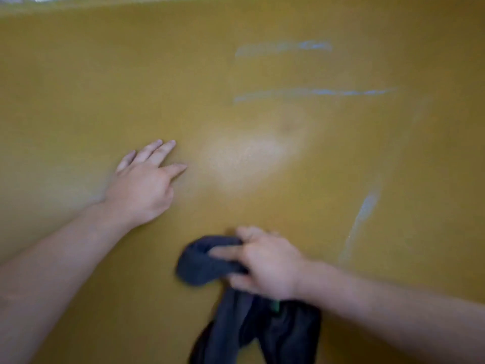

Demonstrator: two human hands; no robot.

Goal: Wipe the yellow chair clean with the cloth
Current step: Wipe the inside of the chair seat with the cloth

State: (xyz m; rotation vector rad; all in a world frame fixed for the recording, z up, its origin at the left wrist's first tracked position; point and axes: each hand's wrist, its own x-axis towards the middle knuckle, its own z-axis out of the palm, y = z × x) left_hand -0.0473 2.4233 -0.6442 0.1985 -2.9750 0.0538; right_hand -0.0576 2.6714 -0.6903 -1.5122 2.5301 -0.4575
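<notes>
The yellow chair surface [262, 74] fills nearly the whole view, seen very close and blurred. Pale bluish-white streaks [283, 47] cross its upper right part, and another streak [364, 208] runs down its right side. My left hand [143, 183] rests flat on the yellow surface left of centre, fingers straight and spread. At the lower centre my right hand [265, 264] grips a dark grey cloth [204, 264]. One bunch of the cloth sticks out to the left of the fingers, and the rest hangs below the hand.
A pale shiny patch [246, 153] lies on the yellow surface between the hands and the streaks. The chair's top edge [236, 1] runs along the top of the frame, with a sliver of background beyond it.
</notes>
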